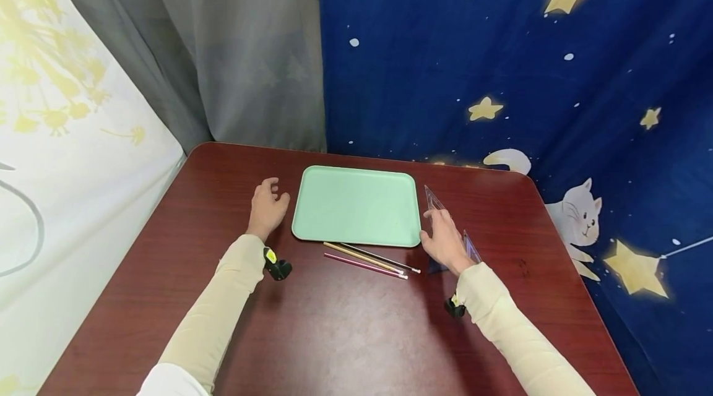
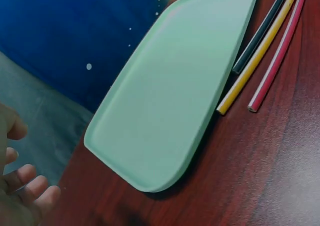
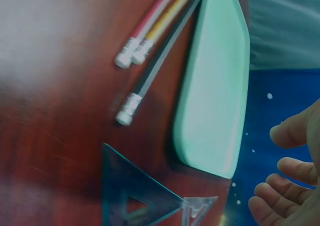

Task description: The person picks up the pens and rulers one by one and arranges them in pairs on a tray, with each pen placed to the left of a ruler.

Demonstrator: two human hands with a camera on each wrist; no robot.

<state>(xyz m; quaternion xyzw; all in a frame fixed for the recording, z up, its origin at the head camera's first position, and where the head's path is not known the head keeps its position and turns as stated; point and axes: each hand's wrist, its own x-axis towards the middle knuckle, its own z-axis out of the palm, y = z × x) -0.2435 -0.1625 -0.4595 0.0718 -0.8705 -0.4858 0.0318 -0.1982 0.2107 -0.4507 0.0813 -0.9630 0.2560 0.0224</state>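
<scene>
Beige-cuffed, my left hand [image 1: 268, 206] hangs relaxed and empty centre-left, the green tray [image 1: 356, 205], likely light and stiff, lies mid-frame, and centre-right my right hand [image 1: 444, 239], fingers loose, covers set squares [image 1: 432, 200], probably slippery, best edge-pinched.

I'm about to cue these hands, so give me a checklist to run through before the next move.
1. Left hand free: ok, holds nothing.
2. Right hand free: ok, grips nothing.
3. Tray flat on the table: ok.
4. Pencils evenly aligned: not ok, the black pencil reaches farthest right.
5. Set squares uncovered in the head view: not ok, the right hand hides part.
6. Their markings legible: cannot tell.
</scene>
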